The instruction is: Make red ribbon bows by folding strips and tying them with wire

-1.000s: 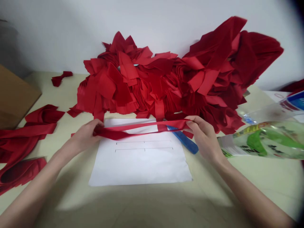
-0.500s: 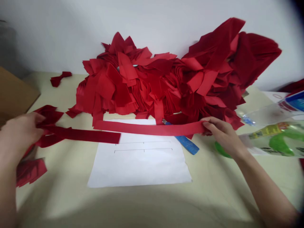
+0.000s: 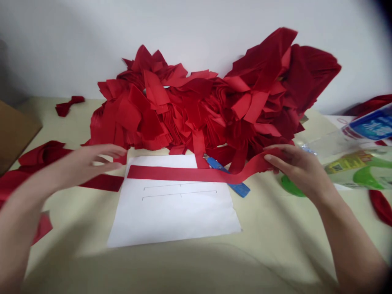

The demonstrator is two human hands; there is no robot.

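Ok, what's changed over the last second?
The left hand let go and moved right, now open and empty. The red fabric strip went from a held loop to lying flat across the white paper. The right hand keeps its end. The red fabric pile stayed put.

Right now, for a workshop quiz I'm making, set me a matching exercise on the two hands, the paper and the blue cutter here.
1. right hand
2. left hand
3. white paper sheet
4. blue-handled cutter

A. marked with thin black lines
B. gripping the red fabric strip
C. lying under that strip, at the paper's right edge
D. open, holding nothing

Pairs: 1-B, 2-D, 3-A, 4-C
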